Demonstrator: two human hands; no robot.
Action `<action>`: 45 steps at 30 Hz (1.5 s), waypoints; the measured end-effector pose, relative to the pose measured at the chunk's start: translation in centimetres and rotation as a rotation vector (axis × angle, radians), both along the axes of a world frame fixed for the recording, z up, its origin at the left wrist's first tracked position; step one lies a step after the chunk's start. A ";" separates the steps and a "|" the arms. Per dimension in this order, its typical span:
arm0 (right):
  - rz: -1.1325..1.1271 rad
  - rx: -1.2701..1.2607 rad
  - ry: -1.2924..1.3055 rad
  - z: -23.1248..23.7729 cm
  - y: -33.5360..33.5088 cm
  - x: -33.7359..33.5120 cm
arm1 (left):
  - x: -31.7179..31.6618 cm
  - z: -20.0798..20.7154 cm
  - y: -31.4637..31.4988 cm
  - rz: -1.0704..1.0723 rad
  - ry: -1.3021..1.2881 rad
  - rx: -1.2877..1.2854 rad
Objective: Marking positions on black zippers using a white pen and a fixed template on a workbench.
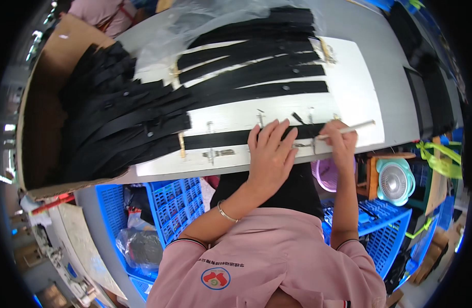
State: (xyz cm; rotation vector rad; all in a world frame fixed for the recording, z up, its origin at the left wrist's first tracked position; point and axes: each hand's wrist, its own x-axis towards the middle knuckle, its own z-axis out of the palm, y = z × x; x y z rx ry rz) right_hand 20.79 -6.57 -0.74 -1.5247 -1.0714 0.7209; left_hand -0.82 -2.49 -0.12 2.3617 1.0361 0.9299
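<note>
My left hand (pixel 272 156) lies flat with fingers spread, pressing on a long black fabric strip (pixel 220 139) near the front edge of a white board (pixel 356 97). Between the fingers of my right hand (pixel 340 146) is a slim white pen-like stick (pixel 361 124), its outer end slanting up to the right. That hand rests at the strip's right end; whether the stick's tip touches the fabric is hidden. A small black scrap (pixel 297 118) sits just beyond the strip. Dark marks and yellowish tape spots show on the board.
More black strips (pixel 256 91) lie side by side at the back of the board, partly under clear plastic (pixel 195 23). At left, a cardboard box (pixel 74 38) holds a heap of black strips. Blue crates (pixel 177 208) and a small turquoise fan (pixel 396 181) stand below the table.
</note>
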 end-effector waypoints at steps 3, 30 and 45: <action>-0.085 0.101 0.110 -0.5 -0.1 -0.2 | -2.6 -0.4 -0.2 0.015 0.085 -0.055; -0.187 0.089 0.065 -0.6 1.1 -1.1 | -13.7 1.3 6.6 0.465 0.058 0.208; 0.103 0.209 -0.943 -1.4 -2.3 -6.1 | -3.7 -0.9 0.6 -0.041 0.206 -0.013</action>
